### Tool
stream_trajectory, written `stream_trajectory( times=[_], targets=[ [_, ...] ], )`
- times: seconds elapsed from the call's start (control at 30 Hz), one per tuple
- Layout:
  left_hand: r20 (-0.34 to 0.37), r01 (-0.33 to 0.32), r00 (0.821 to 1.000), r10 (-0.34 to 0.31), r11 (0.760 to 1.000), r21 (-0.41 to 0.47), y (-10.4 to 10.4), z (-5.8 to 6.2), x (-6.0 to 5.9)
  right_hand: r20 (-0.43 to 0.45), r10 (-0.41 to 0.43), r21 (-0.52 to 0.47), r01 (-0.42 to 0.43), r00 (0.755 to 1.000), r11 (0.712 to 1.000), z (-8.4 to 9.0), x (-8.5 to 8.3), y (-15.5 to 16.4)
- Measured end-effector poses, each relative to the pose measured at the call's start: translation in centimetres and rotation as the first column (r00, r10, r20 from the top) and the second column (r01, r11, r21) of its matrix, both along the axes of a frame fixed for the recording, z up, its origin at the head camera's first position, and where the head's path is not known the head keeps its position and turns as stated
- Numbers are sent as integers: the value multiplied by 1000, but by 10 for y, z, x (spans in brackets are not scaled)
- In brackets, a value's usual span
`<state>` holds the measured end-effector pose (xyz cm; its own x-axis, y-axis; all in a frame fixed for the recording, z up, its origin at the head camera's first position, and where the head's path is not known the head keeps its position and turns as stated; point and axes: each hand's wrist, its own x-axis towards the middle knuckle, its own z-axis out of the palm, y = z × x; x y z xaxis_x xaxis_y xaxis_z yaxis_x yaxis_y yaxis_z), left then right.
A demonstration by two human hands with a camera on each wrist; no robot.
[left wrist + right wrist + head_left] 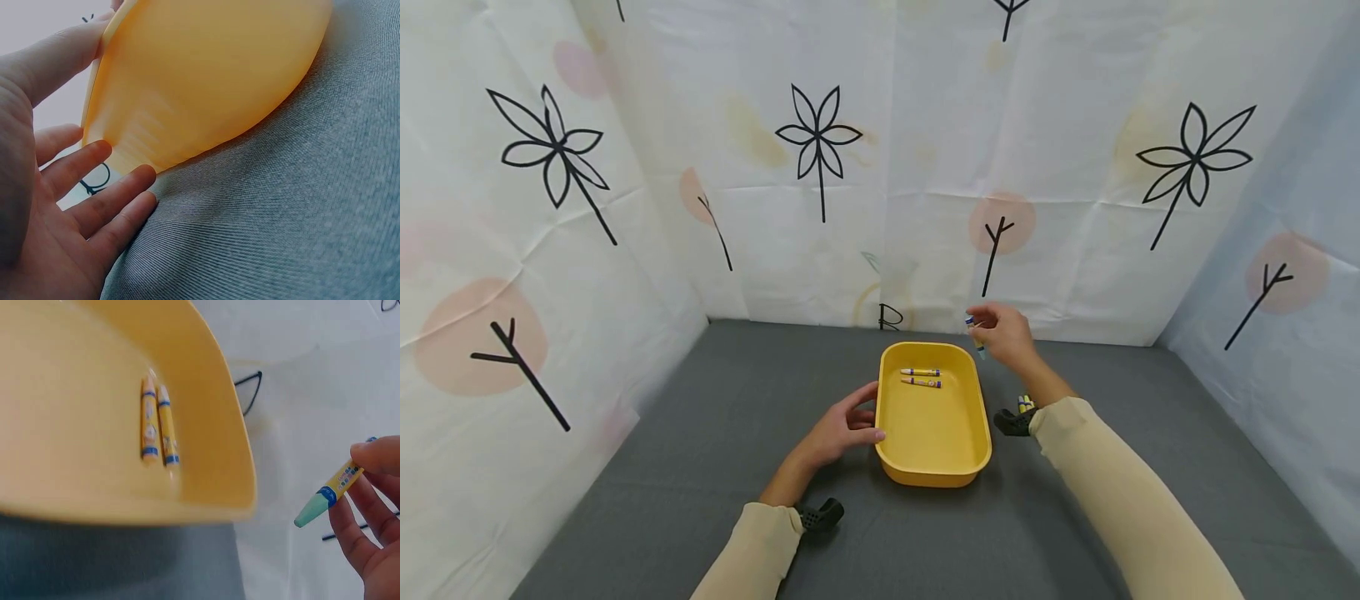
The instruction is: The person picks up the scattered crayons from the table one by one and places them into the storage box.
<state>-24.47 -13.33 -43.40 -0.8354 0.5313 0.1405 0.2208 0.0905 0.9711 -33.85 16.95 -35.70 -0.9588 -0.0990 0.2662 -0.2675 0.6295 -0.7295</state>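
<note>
A yellow oval tray [932, 467] sits on the grey cloth, with two crayons [921, 377] lying side by side near its far end; the right wrist view shows the crayons [156, 428] inside the tray [212, 494] too. My left hand [842, 429] rests against the tray's left wall [187, 94], its fingers [94, 165] straight and its thumb at the rim. My right hand [1003, 333] hovers above the tray's far right corner. It pinches a crayon [328, 494] with a pale green tip between thumb and fingers.
More crayons [1024, 404] lie on the cloth right of the tray, partly behind my right sleeve. White printed fabric walls close in the back and both sides. Grey cloth [700, 433] spreads out left and in front of the tray.
</note>
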Motion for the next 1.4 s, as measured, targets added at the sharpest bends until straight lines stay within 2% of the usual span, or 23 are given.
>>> stream_trajectory(
  times=[0.23, 0.4, 0.53, 0.7, 0.83, 1.07, 1.2, 1.27, 1.4],
  targets=[
    [0, 4, 1000, -4, 1000, -5, -1, 0, 0, 67, 110, 37, -113, 992, 993, -2, -1, -26],
    [0, 15, 1000, -15, 1000, -9, -1, 0, -1, 91, 176, 89, -185, 980, 979, -10, -3, -42],
    [10, 11, 1000, -11, 1000, -9, -3, -1, -1, 132, 251, 181, -272, 959, 945, -18, -5, -54],
    [10, 7, 1000, -7, 1000, -6, -4, -2, -1, 201, 319, 308, -369, 926, 877, -26, -8, -68],
    [-4, 22, 1000, -22, 1000, 6, -3, -3, -2, 231, 315, 342, -379, 921, 860, -31, -12, -74],
    [-27, 22, 999, -21, 1000, 5, 0, -4, -4, 226, 336, 428, -403, 914, 809, -46, -16, -76],
    [-34, 18, 999, -18, 1000, -2, 0, -3, -4, 225, 351, 410, -415, 909, 812, -50, -14, -75],
    [-34, 16, 999, -15, 1000, 4, 0, -4, -4, 202, 367, 421, -419, 908, 804, -50, -12, -76],
    [-27, 8, 1000, -8, 1000, 13, -1, -4, -4, 197, 348, 436, -400, 917, 806, -48, -9, -79]
  ],
)
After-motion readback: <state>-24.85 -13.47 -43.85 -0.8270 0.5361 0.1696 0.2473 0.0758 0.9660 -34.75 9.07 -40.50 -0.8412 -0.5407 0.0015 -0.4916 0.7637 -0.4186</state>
